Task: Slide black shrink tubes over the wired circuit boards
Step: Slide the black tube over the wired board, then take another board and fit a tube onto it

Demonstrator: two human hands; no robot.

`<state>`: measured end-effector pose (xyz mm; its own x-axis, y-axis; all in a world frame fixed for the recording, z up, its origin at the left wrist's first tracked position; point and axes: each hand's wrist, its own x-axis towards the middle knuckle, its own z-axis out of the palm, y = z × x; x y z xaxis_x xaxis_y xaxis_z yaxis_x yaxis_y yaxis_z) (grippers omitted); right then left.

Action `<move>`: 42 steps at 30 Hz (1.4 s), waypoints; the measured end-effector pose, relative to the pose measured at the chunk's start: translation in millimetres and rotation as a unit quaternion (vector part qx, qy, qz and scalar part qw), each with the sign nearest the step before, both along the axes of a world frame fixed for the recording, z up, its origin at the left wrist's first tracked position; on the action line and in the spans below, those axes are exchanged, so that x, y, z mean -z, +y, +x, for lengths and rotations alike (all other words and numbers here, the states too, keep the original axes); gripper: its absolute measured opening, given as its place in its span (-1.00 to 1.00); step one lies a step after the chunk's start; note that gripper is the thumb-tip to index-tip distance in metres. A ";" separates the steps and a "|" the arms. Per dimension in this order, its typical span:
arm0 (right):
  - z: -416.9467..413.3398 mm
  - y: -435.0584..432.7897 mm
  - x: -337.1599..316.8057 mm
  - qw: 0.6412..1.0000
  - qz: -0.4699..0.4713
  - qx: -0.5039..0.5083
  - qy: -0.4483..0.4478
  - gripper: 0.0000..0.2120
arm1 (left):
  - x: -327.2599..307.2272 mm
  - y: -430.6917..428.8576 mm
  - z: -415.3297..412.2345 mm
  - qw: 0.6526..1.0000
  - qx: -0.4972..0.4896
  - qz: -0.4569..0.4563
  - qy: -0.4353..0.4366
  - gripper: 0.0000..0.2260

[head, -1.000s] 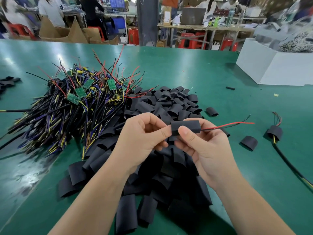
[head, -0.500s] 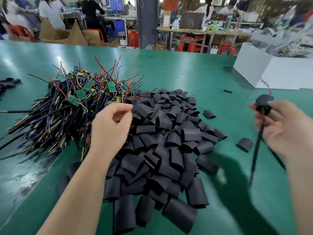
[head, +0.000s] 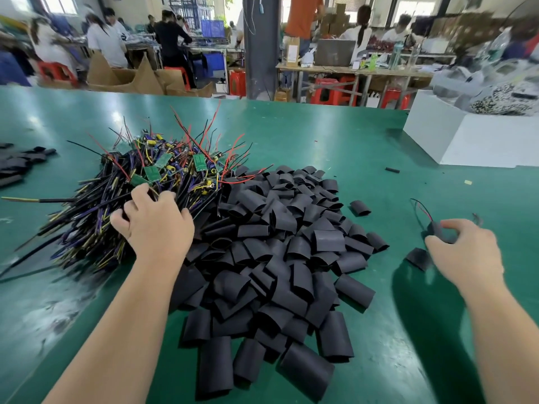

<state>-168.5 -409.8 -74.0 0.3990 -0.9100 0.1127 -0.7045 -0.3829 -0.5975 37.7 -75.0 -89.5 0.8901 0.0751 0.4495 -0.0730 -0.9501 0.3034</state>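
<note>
Left hand: our fingers dig into the wired boards just left of the tube heap, to fish one out; we cannot tell whether they grip any
Right hand: well right of the heap, thumb and forefinger curled round a sleeved board, low over the counter; we judge it is being set aside
Hands: wide apart

Left hand reached wired boards; right hand lowered sleeved board.
</note>
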 end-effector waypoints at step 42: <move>31.0 130.3 -17.3 0.640 0.507 -0.348 -0.460 -0.87 | -43.2 -18.5 -59.5 0.828 0.495 -0.207 0.162 -0.86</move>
<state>-137.6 -279.5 -56.7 0.9370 -0.3393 0.0834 0.2550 0.5009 -0.8271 -21.8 -93.5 -46.2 0.6763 -0.6758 0.2930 -0.6048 -0.2824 0.7446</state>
